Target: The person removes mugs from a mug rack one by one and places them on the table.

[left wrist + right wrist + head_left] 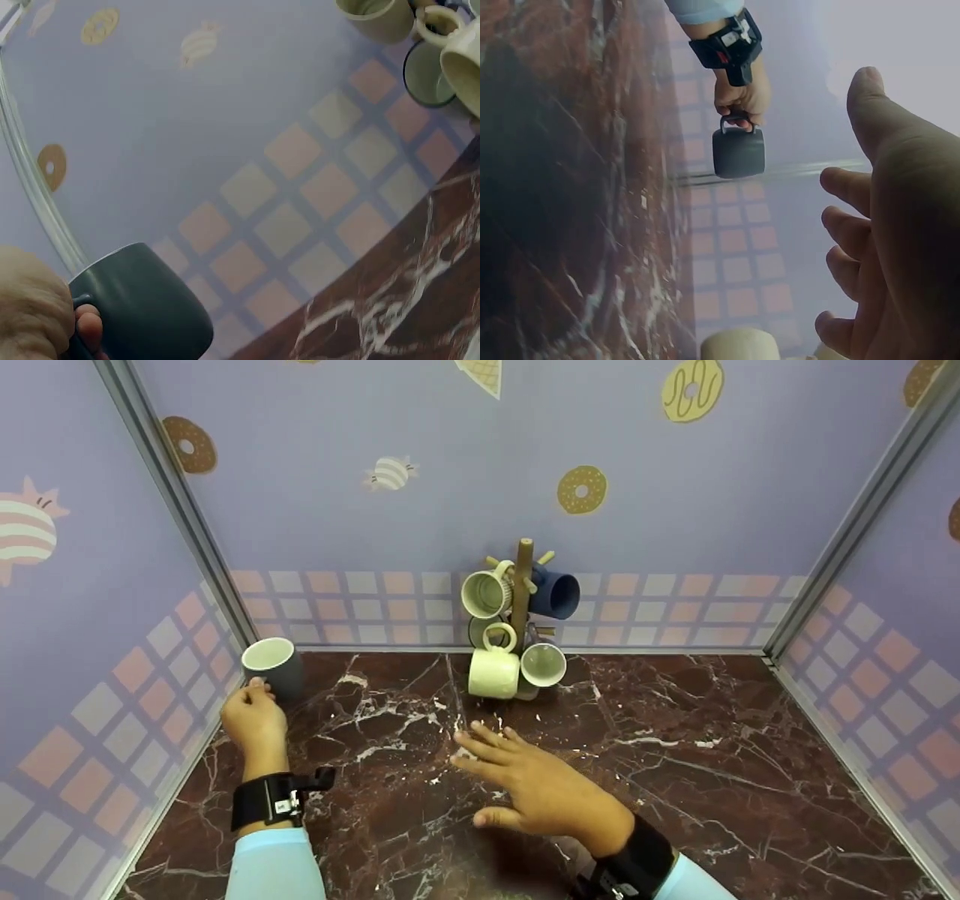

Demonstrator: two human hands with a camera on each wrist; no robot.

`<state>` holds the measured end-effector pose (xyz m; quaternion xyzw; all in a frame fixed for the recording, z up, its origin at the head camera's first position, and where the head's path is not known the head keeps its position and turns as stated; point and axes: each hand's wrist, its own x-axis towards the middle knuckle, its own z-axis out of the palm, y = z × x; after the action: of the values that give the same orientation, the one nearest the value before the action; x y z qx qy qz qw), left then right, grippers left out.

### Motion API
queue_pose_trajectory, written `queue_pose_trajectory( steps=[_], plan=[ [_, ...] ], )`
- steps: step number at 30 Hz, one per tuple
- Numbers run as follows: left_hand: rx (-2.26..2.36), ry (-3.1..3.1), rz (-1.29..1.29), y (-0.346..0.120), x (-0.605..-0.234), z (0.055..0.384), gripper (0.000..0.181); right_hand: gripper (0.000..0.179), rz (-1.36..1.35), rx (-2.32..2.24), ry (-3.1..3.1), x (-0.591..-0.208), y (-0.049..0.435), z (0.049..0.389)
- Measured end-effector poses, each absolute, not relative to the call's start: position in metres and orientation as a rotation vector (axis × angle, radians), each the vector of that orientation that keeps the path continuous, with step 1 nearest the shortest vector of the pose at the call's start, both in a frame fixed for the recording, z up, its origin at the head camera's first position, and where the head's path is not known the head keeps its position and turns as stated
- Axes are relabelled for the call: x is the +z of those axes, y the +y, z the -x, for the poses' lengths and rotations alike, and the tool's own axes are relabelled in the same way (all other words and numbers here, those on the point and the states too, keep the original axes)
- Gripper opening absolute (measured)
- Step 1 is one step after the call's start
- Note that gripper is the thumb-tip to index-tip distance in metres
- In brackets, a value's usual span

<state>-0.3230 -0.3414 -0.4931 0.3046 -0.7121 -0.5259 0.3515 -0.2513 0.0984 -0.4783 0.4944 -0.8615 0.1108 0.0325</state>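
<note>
- Currently, I observe the left hand [255, 725] gripping a dark mug [287, 679] near the left wall [67, 637].
- Right hand [541, 789]: fingers apart, above the marble tabletop [720, 787].
- Wooden rack [522, 601], hung with mugs [493, 675], stands between it and the back wall [300, 517].

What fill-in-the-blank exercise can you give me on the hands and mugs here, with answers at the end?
1. The left hand grips the dark mug by its ____.
2. The right hand holds ____.
3. In the head view, the blue mug hangs to the ____ of the rack's post.

Missing words: handle; nothing; right.
</note>
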Motion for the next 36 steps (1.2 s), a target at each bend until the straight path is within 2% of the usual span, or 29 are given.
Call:
queue_pose_trajectory(
  steps=[12,36],
  plan=[
    [-1.430,-1.726,-0.904,-0.358,-0.527,0.326,0.038,0.085,-1.584,0.315,-2.662,-0.483,0.095,0.250],
    [-1.519,-1.730,-0.962,-0.365,-0.535,0.324,0.044,0.088,-1.606,0.326,-2.705,-0.483,0.093,0.246]
  ],
)
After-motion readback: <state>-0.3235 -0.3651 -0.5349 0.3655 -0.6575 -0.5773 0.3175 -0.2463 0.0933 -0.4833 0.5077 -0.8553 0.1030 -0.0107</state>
